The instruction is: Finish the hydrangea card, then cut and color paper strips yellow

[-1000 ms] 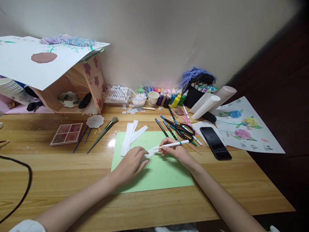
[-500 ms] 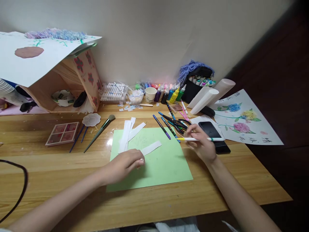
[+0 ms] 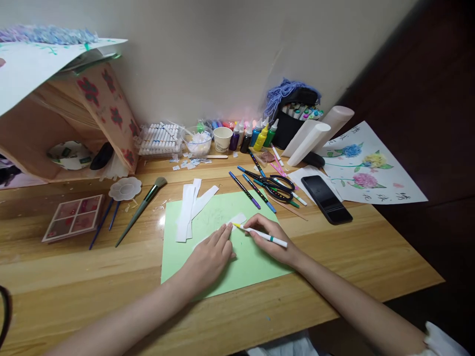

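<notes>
A light green sheet [image 3: 256, 259] lies on the wooden desk in front of me. My left hand [image 3: 210, 257] lies flat on it, fingers stretched out, pressing down a white paper strip [image 3: 237, 219]. My right hand [image 3: 272, 240] is closed round a white marker [image 3: 261, 235] with a yellow tip and a green band. The tip touches the strip just right of my left fingertips. Several more white strips [image 3: 190, 205] lie at the sheet's upper left corner.
Coloured markers and black scissors [image 3: 276, 188] lie behind the sheet, a black phone [image 3: 326, 199] to their right. Paint bottles [image 3: 256, 136], a paper cup [image 3: 222, 139], a marker case [image 3: 297, 121] and white rolls [image 3: 315, 136] line the wall. A palette [image 3: 72, 217] and brush [image 3: 141, 210] lie at left.
My right hand came back from beside the phone with the marker and set its tip on the strip. My left hand slid up and flattened on the strip. The view shifted right.
</notes>
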`<action>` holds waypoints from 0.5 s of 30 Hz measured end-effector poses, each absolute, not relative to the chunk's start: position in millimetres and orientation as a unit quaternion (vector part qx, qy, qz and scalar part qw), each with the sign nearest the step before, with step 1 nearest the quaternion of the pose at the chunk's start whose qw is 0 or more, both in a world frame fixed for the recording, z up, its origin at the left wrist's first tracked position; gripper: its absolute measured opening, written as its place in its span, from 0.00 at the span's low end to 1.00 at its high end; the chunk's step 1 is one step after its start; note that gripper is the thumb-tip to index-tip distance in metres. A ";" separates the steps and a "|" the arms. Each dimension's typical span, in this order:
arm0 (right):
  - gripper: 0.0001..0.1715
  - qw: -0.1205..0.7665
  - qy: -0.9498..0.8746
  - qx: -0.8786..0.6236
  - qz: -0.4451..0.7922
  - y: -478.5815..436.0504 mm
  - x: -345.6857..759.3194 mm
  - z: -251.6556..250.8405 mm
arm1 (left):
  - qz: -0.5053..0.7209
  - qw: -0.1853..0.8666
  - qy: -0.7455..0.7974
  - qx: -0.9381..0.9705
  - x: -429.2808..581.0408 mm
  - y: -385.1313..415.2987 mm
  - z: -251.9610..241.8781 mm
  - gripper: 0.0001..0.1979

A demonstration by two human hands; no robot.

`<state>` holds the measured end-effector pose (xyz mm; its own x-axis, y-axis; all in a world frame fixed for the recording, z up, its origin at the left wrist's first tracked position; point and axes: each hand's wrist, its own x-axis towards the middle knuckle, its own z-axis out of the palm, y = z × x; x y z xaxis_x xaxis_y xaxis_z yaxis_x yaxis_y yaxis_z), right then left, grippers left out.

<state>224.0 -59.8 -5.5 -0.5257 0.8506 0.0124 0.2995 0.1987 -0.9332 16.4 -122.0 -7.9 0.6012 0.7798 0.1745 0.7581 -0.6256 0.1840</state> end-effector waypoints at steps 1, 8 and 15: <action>0.06 0.286 -0.722 -0.411 0.477 -60.1 224.9 -5.7 | 0.113 0.037 0.430 0.895 15.8 -121.4 -8.0 0.11; 0.06 0.294 -0.749 -0.413 0.426 -60.5 226.3 -5.6 | 0.129 -0.002 0.422 0.897 13.7 -118.7 -12.4 0.11; 0.07 0.299 -0.766 -0.416 0.388 -58.4 231.1 -6.7 | 0.128 -0.020 0.416 0.900 14.1 -117.5 -10.2 0.12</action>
